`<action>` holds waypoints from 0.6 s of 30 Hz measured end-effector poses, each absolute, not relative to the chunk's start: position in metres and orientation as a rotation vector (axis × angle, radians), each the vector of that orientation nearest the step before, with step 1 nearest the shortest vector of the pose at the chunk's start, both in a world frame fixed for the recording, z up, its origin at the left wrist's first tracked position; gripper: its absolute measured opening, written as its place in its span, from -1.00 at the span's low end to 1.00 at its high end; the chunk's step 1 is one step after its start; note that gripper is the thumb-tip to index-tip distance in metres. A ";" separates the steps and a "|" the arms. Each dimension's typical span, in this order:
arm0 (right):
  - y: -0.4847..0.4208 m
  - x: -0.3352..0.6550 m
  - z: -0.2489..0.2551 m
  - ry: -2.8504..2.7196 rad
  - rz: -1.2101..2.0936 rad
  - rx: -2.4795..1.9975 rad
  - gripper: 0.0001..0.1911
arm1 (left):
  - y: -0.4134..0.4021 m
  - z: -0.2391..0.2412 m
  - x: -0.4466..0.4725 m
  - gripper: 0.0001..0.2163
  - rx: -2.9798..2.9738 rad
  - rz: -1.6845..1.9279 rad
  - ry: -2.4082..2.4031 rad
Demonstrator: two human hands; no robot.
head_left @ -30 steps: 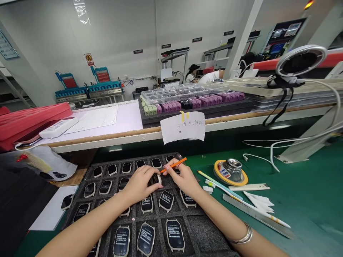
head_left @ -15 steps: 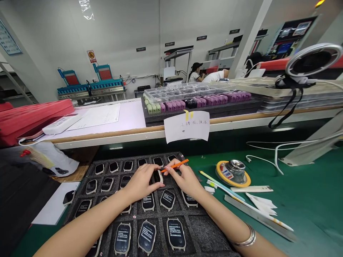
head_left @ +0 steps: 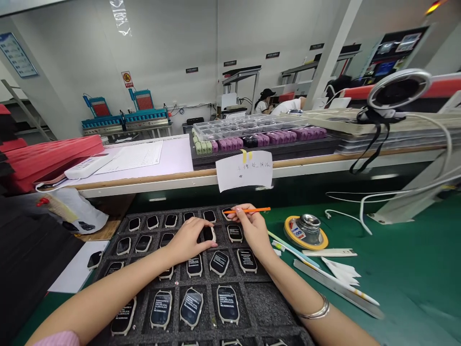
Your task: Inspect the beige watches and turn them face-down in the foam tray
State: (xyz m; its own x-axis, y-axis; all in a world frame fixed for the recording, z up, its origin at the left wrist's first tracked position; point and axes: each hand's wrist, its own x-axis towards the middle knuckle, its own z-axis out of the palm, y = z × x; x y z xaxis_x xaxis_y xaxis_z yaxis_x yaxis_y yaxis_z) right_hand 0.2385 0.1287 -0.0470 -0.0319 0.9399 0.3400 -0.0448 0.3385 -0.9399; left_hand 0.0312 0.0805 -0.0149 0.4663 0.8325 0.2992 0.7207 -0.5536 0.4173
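Note:
A dark foam tray point(head_left: 264, 307) in front of me holds several smartwatch cases in square pockets. My left hand point(head_left: 187, 240) rests on the tray's middle, its fingers pinched on one watch case point(head_left: 210, 234) tipped on its edge. My right hand point(head_left: 252, 228) hovers just right of it, fingers closed round a thin orange stick point(head_left: 248, 210) that lies level, its tip toward a watch in the top row. A silver bangle sits on my right wrist.
On the green mat to the right lie a tape roll with a metal pot point(head_left: 306, 229), a toothbrush point(head_left: 293, 252), a ruler point(head_left: 334, 288) and white wipes. A shelf edge with a paper note point(head_left: 244, 170) runs above the tray. Other people work at the far benches.
My right hand has lifted and turned the orange stick from slanted to level, moving slightly up and right. My left hand keeps its pinch on the tipped watch case. The view shifted a little.

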 end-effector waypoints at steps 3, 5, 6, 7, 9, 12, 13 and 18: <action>0.142 0.247 -0.053 -1.177 1.039 -0.891 -0.71 | 0.084 -0.008 0.045 -0.68 2.559 0.658 1.304; 0.147 0.252 -0.057 -1.099 1.074 -0.881 -0.70 | 0.088 -0.006 0.062 -0.69 2.622 0.625 1.242; 0.148 0.253 -0.058 -1.072 1.091 -0.877 -0.70 | 0.092 -0.007 0.071 -0.69 2.652 0.608 1.206; 0.149 0.254 -0.059 -1.052 1.106 -0.873 -0.70 | 0.095 -0.008 0.080 -0.70 2.679 0.592 1.175; 0.148 0.255 -0.060 -1.032 1.129 -0.870 -0.70 | 0.102 -0.012 0.096 -0.69 2.717 0.577 1.143; 0.146 0.256 -0.059 -1.041 1.146 -0.877 -0.71 | 0.107 -0.017 0.104 -0.71 2.726 0.602 1.167; 0.146 0.256 -0.059 -1.052 1.147 -0.883 -0.71 | 0.107 -0.018 0.103 -0.73 2.723 0.617 1.178; 0.143 0.258 -0.056 -1.130 1.127 -0.940 -0.74 | 0.103 -0.017 0.088 -0.74 2.671 0.683 1.215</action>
State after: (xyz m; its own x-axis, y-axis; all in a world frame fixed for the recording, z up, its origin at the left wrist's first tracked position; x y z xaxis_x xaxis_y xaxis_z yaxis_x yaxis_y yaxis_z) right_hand 0.2579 0.1433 -0.0561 0.0515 0.9801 0.1917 -0.1888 0.1980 -0.9618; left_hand 0.0877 0.1026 -0.0171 0.5739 0.7410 0.3487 0.6828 -0.6681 0.2958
